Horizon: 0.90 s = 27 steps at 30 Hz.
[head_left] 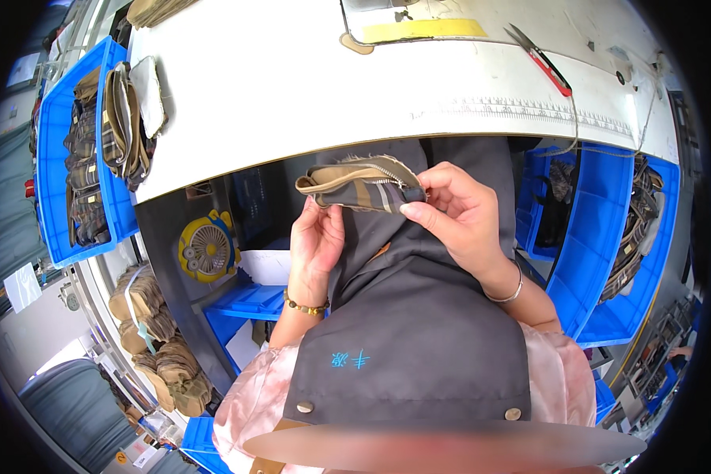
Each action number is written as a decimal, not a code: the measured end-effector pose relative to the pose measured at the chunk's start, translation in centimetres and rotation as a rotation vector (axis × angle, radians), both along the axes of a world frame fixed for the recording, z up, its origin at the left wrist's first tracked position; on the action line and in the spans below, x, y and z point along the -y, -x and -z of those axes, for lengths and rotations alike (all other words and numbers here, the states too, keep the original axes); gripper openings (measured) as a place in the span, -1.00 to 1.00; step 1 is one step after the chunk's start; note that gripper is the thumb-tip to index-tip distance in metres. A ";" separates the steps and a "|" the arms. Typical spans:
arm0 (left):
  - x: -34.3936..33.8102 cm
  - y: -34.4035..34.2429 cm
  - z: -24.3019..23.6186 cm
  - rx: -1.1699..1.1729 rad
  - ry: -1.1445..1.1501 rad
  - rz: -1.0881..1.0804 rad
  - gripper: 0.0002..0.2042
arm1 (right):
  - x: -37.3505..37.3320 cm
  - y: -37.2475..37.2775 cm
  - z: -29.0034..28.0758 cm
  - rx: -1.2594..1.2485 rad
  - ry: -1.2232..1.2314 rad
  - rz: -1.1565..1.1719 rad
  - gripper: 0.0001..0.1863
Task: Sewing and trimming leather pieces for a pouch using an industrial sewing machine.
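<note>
Between my two hands, above my lap and just off the table's front edge, is a zippered fabric pouch piece [359,186] in brown and dark plaid. Its upper edge is frayed, and a metal zipper runs along the right part. My left hand [317,233] pinches the left end from below, fingertips against the cloth. At the right end, by a dark tab near the zipper, my right hand [460,207] grips between thumb and fingers. The pouch's inside is mostly hidden by its folds.
On the white table [292,95] lie red-handled thread snips [541,62] at the right and stacked plaid pieces [125,126] at the left. Blue bins [55,174] with fabric stand left, and another blue bin [588,253] right. A yellow fan [207,249] sits under the table.
</note>
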State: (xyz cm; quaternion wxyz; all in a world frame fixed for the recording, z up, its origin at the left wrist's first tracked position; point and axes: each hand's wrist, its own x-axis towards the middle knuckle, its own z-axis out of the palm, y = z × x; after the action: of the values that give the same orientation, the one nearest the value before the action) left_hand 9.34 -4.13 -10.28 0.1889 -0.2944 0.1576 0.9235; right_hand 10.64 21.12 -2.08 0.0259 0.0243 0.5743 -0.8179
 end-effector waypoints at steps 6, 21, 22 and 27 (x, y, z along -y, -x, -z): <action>-0.4 0.2 -0.9 -0.059 0.030 -0.036 -0.69 | -0.1 -0.2 0.7 -0.013 -0.027 0.005 -0.80; -0.8 1.8 -4.6 -0.541 0.566 0.169 -0.70 | -22.1 -5.7 4.8 -0.494 0.197 0.764 -0.67; -0.6 2.2 -5.3 -0.570 0.618 0.160 -0.71 | -25.4 -7.0 4.9 -0.524 0.369 0.763 -0.80; 1.1 5.6 -8.7 -0.813 1.329 -0.111 -0.77 | -40.4 -14.8 12.0 -0.488 0.613 1.035 -0.69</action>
State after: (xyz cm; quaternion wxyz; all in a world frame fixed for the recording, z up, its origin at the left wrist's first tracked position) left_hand 3.77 -5.21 -1.54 -0.1462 0.0081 0.7196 0.6788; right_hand 25.40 61.51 -14.10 -0.4970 0.1030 0.2183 -0.8335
